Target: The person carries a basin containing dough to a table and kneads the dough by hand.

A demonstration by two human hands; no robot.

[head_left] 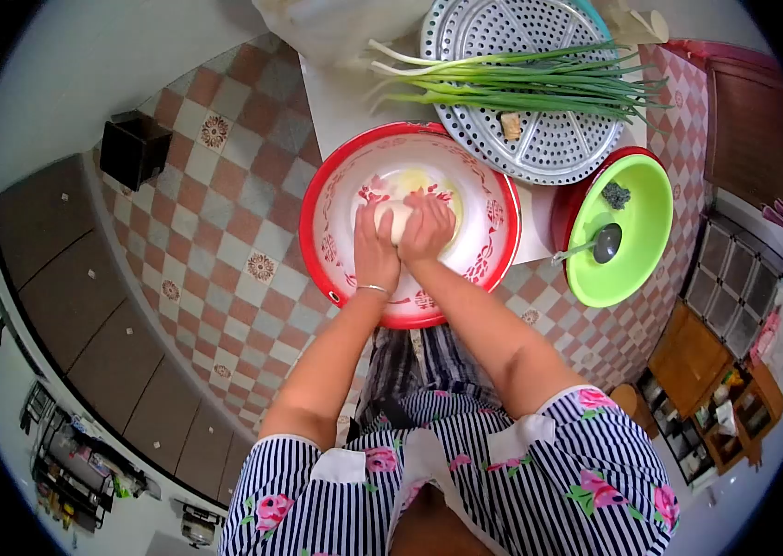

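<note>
A pale lump of dough [398, 221] lies in a large enamel basin [313, 227] with a red rim and red printed flowers. My left hand [376, 243] grips the dough from its left side, a bracelet on the wrist. On the other side my right hand [428, 228] presses on the dough, fingers curled over it. Parts of the dough are hidden beneath both hands. A yellowish wet patch [415, 179] shows on the basin floor just beyond them.
Spring onions [540, 82] lie across a perforated metal steamer tray [549, 153], beside a small brown piece [511, 126]. To the right, a green basin [646, 232] holds a ladle [606, 243] and a grey scouring pad [615, 195]. A black bin [135, 150] stands on the tiled floor.
</note>
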